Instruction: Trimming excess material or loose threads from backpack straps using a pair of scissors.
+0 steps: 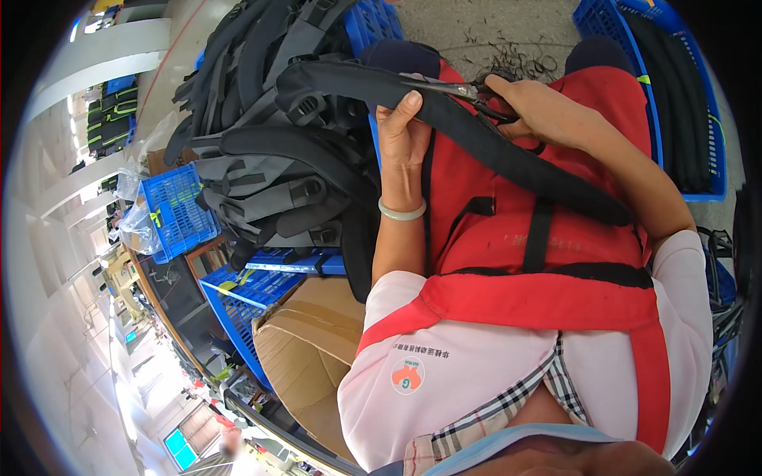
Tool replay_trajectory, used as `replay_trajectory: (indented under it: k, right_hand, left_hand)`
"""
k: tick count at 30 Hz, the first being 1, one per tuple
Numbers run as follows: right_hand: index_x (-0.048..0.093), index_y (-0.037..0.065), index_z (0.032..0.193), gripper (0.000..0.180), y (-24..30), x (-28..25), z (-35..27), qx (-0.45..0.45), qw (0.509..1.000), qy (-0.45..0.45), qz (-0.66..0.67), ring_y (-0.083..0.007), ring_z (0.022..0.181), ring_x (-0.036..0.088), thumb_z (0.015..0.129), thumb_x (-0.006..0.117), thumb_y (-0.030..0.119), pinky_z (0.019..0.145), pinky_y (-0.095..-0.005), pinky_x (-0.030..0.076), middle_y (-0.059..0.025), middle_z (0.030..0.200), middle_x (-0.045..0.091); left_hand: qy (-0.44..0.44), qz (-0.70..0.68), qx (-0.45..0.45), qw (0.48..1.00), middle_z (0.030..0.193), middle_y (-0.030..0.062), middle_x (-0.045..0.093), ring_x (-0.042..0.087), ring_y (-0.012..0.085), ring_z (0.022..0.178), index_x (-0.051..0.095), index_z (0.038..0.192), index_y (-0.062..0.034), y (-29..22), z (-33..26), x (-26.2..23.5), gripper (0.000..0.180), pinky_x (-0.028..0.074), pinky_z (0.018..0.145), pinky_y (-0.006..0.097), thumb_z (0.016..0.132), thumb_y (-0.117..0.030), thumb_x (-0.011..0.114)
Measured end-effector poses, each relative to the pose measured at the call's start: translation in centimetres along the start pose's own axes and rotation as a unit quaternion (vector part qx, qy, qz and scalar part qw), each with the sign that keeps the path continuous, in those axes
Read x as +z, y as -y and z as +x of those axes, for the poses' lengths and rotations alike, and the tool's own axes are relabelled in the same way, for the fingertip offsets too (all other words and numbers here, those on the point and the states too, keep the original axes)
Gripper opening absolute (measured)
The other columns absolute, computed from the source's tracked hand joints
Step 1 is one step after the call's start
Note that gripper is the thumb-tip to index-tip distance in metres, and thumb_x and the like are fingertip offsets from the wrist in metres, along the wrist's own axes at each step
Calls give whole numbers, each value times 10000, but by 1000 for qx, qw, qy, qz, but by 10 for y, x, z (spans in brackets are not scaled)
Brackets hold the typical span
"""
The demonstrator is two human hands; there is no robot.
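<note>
Left hand (403, 131) grips a strap (524, 163), right hand (533, 105) scissors (454, 90) (printed badge (408, 376) on shirt (484, 373)).

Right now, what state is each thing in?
Left hand: gripping the strap, thumb on top
Right hand: holding scissors
Scissors: blades at the strap; opening unclear
Black padded strap: curved, held over the lap
Strap pile: heaped, tangled
Right-side blue crate: loaded with black padded pieces
Red apron: worn
Bracelet: on left wrist
</note>
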State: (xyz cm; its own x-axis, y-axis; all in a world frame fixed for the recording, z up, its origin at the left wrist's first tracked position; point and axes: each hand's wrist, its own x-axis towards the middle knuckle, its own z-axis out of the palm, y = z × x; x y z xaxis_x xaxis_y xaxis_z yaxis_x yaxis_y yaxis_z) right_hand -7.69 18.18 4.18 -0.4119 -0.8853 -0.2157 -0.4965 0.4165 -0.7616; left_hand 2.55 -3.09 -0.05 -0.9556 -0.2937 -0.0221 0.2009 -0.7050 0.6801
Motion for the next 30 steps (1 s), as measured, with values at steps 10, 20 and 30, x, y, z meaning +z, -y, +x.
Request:
replay_trajectory:
  k: [10, 20, 30]
  right_hand:
    - [382, -13, 1233, 622, 20, -15, -13, 81, 996, 27, 7, -384, 654, 561, 765, 731, 202, 607, -430, 437, -228, 722, 562]
    - [412, -3, 1150, 497, -8, 2, -2, -49, 998, -42, -4, -335, 653, 550, 804, 711, 193, 600, -412, 433, -202, 719, 548]
    - [452, 43, 1134, 378, -4, -1, -3, 38, 997, 14, 65, -289, 586, 529, 857, 649, 209, 545, -397, 409, -144, 690, 542]
  left_hand:
    - [15, -27, -8, 999, 995, 88, 659, 624, 235, 981, 652, 1027, -66, 3, -2, 2, 253, 511, 911, 414, 789, 0, 705]
    - [17, -18, -11, 1000, 1019, 87, 669, 637, 237, 968, 664, 1012, -79, 5, -1, 4, 243, 515, 909, 421, 791, 13, 702]
    - [4, -25, -9, 1000, 970, 85, 679, 656, 223, 901, 659, 983, -55, 5, -2, 4, 214, 537, 859, 377, 783, 6, 710]
